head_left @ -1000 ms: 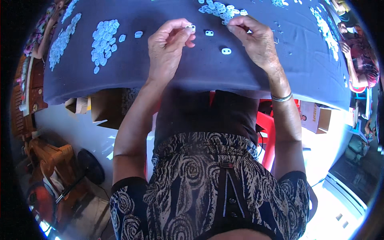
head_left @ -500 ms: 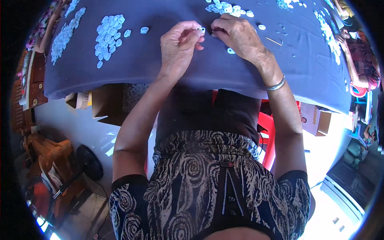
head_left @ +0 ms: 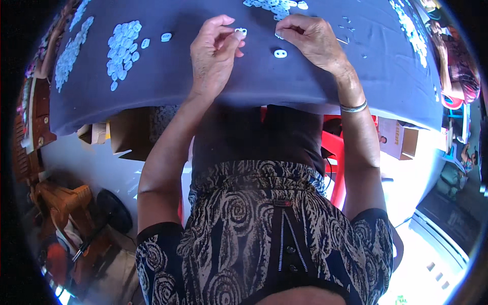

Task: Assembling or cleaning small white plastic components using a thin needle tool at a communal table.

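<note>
My left hand point(head_left: 213, 53) is closed in a pinch on a small white plastic piece with holes point(head_left: 241, 32), held above the dark cloth. To its right, my right hand point(head_left: 316, 43) has its thumb and forefinger drawn together. A bit of something pale shows at those fingertips, too small to name. Just below them on the cloth lies a loose white two-holed oval point(head_left: 280, 53). Beyond my right hand is a pile of similar white pieces point(head_left: 272, 6), partly covered by the fingers.
The dark cloth-covered table point(head_left: 264, 84) holds another heap of white pieces point(head_left: 122, 48) on the left, with a single oval point(head_left: 166, 37) beside it. Small thin bits point(head_left: 348, 23) lie at right. Another person's arm point(head_left: 445, 61) reaches in from the right edge. Cardboard boxes point(head_left: 132, 129) stand below.
My hands have drawn farther apart, the right one shifting right and uncovering more cloth between them. The left hand still pinches the white piece. The whole view has shifted slightly.
</note>
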{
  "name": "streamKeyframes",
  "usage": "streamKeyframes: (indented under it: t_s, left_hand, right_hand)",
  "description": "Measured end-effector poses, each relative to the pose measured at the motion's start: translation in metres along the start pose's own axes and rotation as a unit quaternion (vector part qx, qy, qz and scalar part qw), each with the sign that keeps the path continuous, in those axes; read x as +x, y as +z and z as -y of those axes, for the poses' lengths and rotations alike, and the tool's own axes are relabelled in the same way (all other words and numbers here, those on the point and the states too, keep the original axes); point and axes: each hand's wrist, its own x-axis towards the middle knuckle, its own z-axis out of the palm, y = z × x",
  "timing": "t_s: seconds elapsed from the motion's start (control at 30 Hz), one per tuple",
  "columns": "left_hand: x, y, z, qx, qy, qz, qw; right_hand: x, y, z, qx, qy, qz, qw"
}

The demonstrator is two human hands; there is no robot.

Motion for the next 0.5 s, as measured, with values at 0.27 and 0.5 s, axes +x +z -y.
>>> streamKeyframes:
  t_s: [0.27, 0.5]
  left_hand:
    - [-0.002, 0.003, -0.002, 0.014, 0.001, 0.014, 1.0]
    - [-0.002, 0.006, -0.003, 0.058, 0.001, 0.023, 0.998]
  right_hand:
    - [-0.007, -0.007, -0.007, -0.082, -0.019, 0.022, 0.996]
    - [-0.013, -0.017, 0.004, -0.115, -0.069, -0.017, 0.991]
